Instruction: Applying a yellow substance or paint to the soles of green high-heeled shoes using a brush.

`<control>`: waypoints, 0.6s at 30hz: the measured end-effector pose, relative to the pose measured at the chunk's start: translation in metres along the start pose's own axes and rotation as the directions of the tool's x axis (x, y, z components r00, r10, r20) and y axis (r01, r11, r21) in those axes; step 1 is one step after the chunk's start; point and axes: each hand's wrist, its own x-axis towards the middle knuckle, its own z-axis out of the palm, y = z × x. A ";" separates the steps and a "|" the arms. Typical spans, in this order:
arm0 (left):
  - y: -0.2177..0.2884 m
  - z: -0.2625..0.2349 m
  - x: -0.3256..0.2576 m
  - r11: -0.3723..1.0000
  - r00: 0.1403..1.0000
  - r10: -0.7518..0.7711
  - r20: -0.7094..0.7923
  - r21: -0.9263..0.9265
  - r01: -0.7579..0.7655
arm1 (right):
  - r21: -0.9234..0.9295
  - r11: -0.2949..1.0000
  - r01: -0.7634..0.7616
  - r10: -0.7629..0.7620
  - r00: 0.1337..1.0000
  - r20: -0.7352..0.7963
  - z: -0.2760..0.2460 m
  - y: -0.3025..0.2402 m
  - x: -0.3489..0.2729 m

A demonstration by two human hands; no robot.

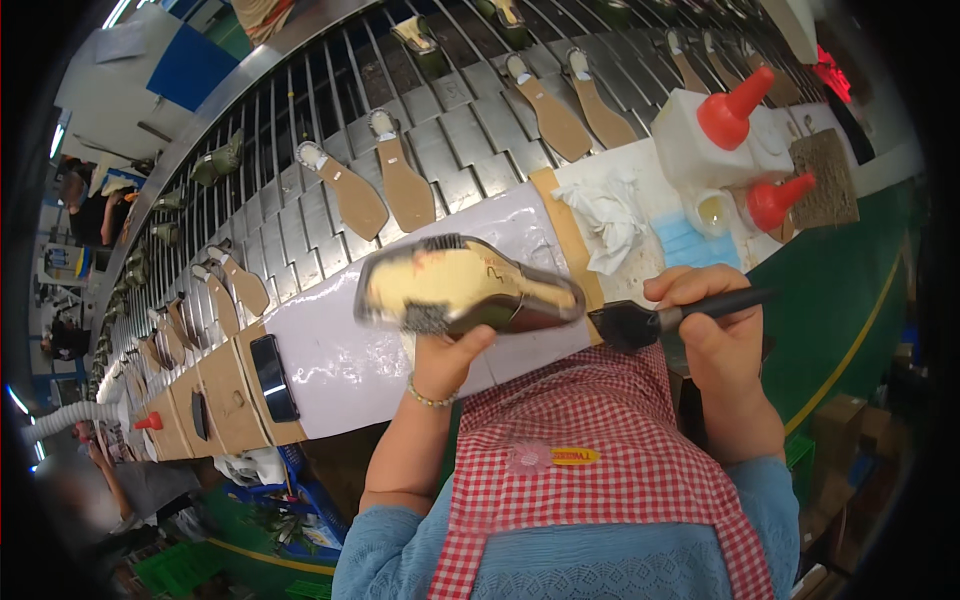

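Observation:
My left hand (447,362) is closed around a dark shoe upper on a last (450,287), gripping it from below. Its pale yellow underside faces up, and motion blurs its left end. Between the fingers of my right hand (722,325) is the handle of a black brush (630,326). The wide brush head sits at the right tip of the shoe; whether they touch I cannot tell. Just beyond the shoe, a pair of tan shoe soles (347,195) lies on the slatted metal conveyor (300,240).
White plastic bottles with red nozzles (725,120) stand at the right, by a small cup of yellowish liquid (713,212), a blue cloth (680,243) and crumpled white tissue (605,220). A phone (274,378) lies left on the work surface. Another person (100,485) sits at far left.

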 end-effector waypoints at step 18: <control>0.035 0.027 0.011 0.964 0.778 -0.250 0.576 0.069 0.259 | -0.468 0.776 0.424 -0.356 0.906 0.231 0.033 0.011 0.015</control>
